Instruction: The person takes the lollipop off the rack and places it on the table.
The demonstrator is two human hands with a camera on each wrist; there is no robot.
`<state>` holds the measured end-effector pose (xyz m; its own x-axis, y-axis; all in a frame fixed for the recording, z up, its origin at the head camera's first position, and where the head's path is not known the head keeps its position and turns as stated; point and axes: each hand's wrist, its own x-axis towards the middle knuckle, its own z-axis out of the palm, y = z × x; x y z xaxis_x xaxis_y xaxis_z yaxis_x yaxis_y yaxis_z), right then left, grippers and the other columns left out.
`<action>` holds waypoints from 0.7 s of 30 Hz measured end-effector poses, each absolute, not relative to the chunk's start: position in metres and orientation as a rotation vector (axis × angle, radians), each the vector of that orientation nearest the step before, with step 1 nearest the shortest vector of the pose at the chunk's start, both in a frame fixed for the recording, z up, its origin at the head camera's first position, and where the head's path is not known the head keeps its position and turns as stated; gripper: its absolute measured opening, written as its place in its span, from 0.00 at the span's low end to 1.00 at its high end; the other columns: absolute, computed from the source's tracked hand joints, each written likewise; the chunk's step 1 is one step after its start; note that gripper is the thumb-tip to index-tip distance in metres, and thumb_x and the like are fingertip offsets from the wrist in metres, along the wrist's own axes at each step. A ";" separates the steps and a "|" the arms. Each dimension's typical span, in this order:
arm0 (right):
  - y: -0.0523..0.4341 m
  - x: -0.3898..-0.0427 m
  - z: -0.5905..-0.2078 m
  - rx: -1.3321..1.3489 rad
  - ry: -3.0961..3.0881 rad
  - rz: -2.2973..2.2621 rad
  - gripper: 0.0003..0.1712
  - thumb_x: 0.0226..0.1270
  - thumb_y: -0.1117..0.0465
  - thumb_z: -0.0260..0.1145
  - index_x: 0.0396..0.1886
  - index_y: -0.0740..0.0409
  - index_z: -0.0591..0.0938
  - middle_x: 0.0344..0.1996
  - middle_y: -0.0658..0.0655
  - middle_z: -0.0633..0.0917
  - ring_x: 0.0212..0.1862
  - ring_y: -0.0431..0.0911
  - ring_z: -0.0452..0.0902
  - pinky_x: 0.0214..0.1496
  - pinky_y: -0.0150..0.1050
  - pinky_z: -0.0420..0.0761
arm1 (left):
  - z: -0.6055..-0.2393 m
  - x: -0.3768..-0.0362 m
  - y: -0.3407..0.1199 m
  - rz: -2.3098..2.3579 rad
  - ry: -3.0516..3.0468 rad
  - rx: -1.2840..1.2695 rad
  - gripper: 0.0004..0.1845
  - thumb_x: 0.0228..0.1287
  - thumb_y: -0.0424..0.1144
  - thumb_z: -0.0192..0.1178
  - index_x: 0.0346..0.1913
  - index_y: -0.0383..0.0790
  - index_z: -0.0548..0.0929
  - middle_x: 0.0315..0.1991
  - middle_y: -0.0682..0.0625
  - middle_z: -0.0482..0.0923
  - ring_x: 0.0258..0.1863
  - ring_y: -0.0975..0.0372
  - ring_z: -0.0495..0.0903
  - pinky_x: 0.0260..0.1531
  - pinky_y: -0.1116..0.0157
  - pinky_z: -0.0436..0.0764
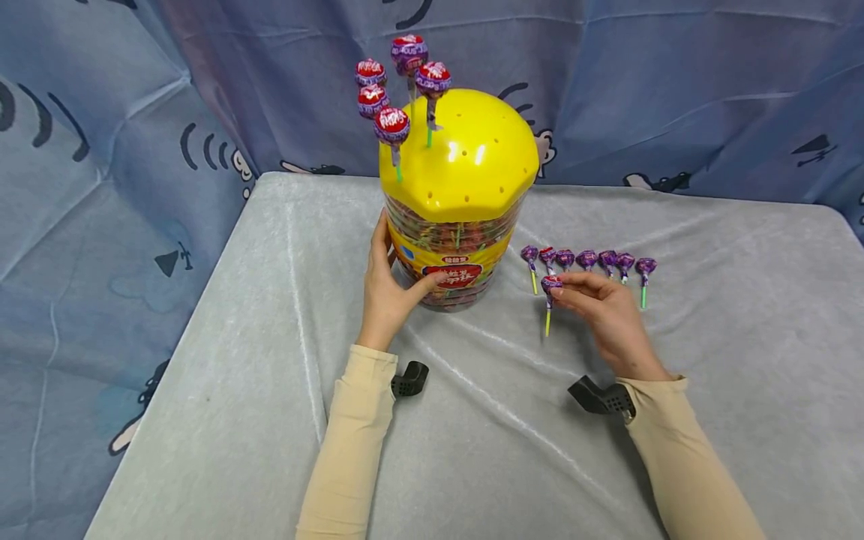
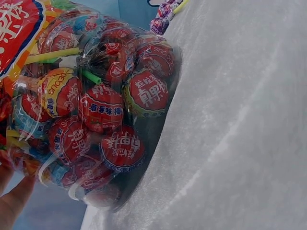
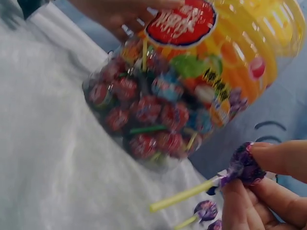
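A clear plastic jar (image 2: 168,96) packed with wrapped lollipops stands on the table under a yellow lid (image 1: 486,157) dotted with small holes. Several purple-and-red lollipops (image 1: 393,126) stick up from the lid's left part. My left hand (image 1: 390,296) grips the jar low on its left side, thumb across the front label. To the jar's right, my right hand (image 1: 610,319) pinches a purple-wrapped lollipop (image 3: 242,165) by its head, its yellow stick pointing down in the head view. Behind that hand lies a row of purple lollipops (image 1: 587,259), partly hidden by the fingers.
A light grey cloth (image 1: 493,450) with creases covers the table. Blue patterned fabric (image 1: 675,97) hangs behind it and down its left side. Black wrist devices (image 1: 410,379) sit at both cuffs.
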<state>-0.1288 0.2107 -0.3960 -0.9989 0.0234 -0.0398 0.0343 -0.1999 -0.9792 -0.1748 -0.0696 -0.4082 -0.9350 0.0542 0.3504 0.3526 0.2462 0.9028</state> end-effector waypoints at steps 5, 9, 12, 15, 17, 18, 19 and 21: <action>0.214 -0.133 -0.406 0.122 2.024 -2.305 0.10 0.62 0.73 0.64 0.33 0.55 0.86 0.30 0.48 0.87 0.33 0.37 0.82 0.39 0.29 0.82 | -0.408 -0.175 -0.069 -1.748 -2.273 -0.382 0.62 0.42 0.72 0.60 0.76 0.48 0.42 0.72 0.48 0.51 0.69 0.61 0.56 0.67 0.62 0.61; 0.217 -0.135 -0.412 0.139 2.011 -2.276 0.10 0.62 0.73 0.64 0.33 0.55 0.85 0.30 0.48 0.86 0.34 0.36 0.82 0.39 0.29 0.82 | -0.408 -0.175 -0.069 -1.741 -2.279 -0.382 0.62 0.43 0.72 0.60 0.76 0.47 0.42 0.73 0.48 0.50 0.69 0.60 0.56 0.67 0.61 0.61; 0.218 -0.136 -0.416 0.157 2.030 -2.228 0.09 0.61 0.73 0.65 0.33 0.55 0.84 0.30 0.47 0.86 0.33 0.36 0.81 0.38 0.28 0.82 | -0.407 -0.175 -0.069 -1.742 -2.277 -0.382 0.62 0.43 0.72 0.59 0.76 0.47 0.42 0.73 0.47 0.49 0.69 0.59 0.56 0.67 0.60 0.62; 0.218 -0.136 -0.420 0.160 2.067 -2.189 0.06 0.61 0.73 0.65 0.34 0.58 0.83 0.29 0.46 0.86 0.33 0.36 0.82 0.38 0.29 0.82 | -0.407 -0.174 -0.069 -1.746 -2.270 -0.384 0.63 0.42 0.73 0.59 0.76 0.46 0.43 0.73 0.47 0.49 0.69 0.59 0.56 0.66 0.61 0.61; 0.217 -0.136 -0.422 0.163 2.101 -2.173 0.05 0.61 0.72 0.65 0.35 0.61 0.82 0.29 0.46 0.86 0.33 0.36 0.82 0.37 0.29 0.83 | -0.407 -0.174 -0.069 -1.753 -2.264 -0.384 0.63 0.42 0.73 0.60 0.76 0.46 0.43 0.73 0.47 0.49 0.69 0.60 0.56 0.67 0.61 0.61; 0.216 -0.136 -0.422 0.162 2.135 -2.154 0.05 0.61 0.72 0.66 0.37 0.64 0.82 0.28 0.46 0.86 0.33 0.36 0.82 0.37 0.29 0.83 | -0.407 -0.175 -0.069 -1.754 -2.262 -0.385 0.63 0.41 0.73 0.60 0.76 0.46 0.43 0.73 0.47 0.49 0.69 0.60 0.56 0.67 0.61 0.61; 0.216 -0.136 -0.423 0.164 2.176 -2.128 0.06 0.61 0.72 0.66 0.38 0.67 0.81 0.28 0.45 0.86 0.33 0.36 0.82 0.37 0.29 0.83 | -0.407 -0.175 -0.069 -1.755 -2.260 -0.385 0.63 0.41 0.73 0.60 0.76 0.46 0.43 0.73 0.47 0.49 0.69 0.60 0.56 0.67 0.61 0.61; 0.215 -0.136 -0.423 0.177 2.269 -2.056 0.11 0.61 0.70 0.67 0.41 0.72 0.79 0.27 0.44 0.86 0.33 0.35 0.82 0.36 0.29 0.83 | -0.407 -0.175 -0.069 -1.760 -2.256 -0.385 0.63 0.41 0.73 0.60 0.76 0.46 0.43 0.72 0.48 0.50 0.69 0.60 0.56 0.67 0.61 0.61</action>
